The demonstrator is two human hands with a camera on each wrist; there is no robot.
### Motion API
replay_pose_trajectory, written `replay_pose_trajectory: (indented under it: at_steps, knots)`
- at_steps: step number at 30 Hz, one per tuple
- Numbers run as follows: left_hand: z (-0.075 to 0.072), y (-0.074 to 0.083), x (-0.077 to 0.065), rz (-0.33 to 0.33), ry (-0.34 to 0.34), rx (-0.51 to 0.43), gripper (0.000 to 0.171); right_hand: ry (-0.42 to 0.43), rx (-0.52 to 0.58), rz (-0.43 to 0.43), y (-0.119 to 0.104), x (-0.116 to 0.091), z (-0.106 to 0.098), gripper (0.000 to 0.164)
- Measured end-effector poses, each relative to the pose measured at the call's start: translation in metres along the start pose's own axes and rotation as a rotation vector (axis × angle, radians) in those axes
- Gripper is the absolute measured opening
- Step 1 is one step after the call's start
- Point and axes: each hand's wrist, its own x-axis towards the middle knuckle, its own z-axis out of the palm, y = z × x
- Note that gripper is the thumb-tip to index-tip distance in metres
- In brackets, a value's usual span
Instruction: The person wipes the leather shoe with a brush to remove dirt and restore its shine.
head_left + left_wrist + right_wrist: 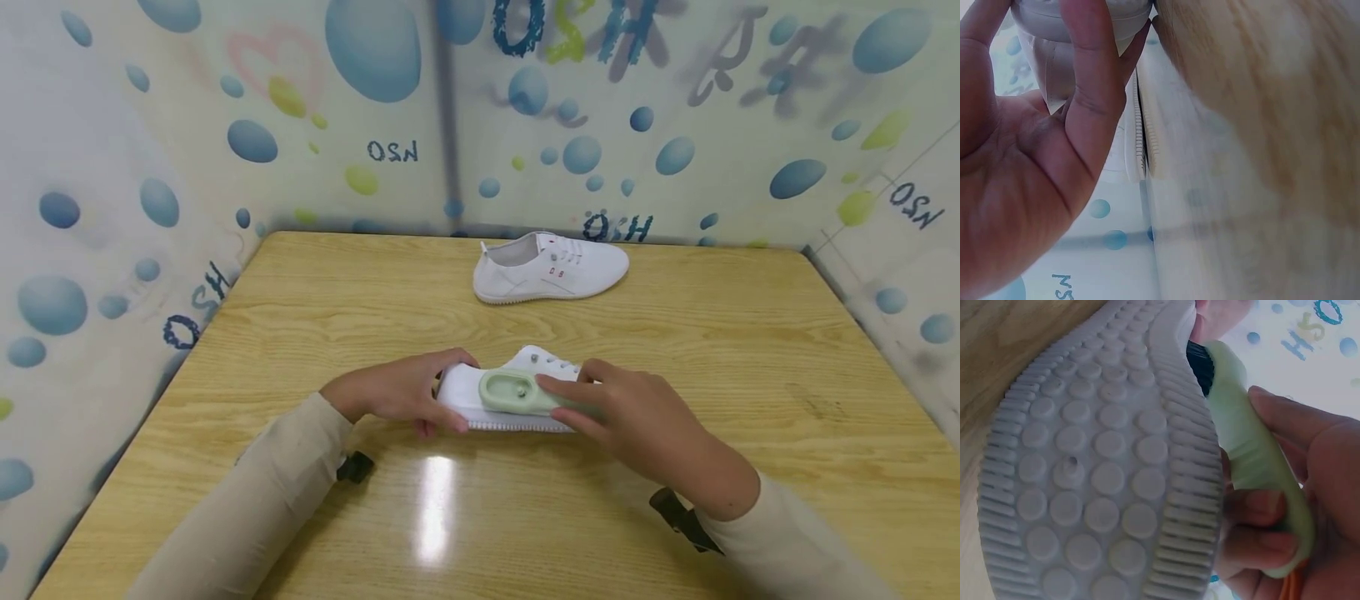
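Okay, so a white shoe is gripped round its heel end by the left hand, right around the middle of the wooden table. A pale green brush is held by the right hand, fingers curled about the handle, and its dark bristles are set against the shoe's side. The studded sole is shown up close in the right wrist view. Further back, a second white shoe is parked upright near the spotted wall, toe pointed right.
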Motion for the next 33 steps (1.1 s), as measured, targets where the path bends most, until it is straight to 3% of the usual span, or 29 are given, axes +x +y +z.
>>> replay_pose_trajectory:
  at_steps: [12, 25, 33]
  knots:
    - [0.000, 0.003, -0.001, -0.023, -0.001, 0.010, 0.075, -0.098, 0.005, 0.039, 0.012, -0.010, -0.027, 0.039]
    - [0.000, -0.001, 0.000, -0.007, 0.000, -0.014, 0.074, -0.080, -0.027, -0.021, 0.002, -0.002, -0.008, 0.041]
    - [0.001, -0.001, 0.000, -0.018, 0.004, -0.005, 0.075, -0.129, -0.021, 0.047, 0.011, -0.011, -0.025, 0.040]
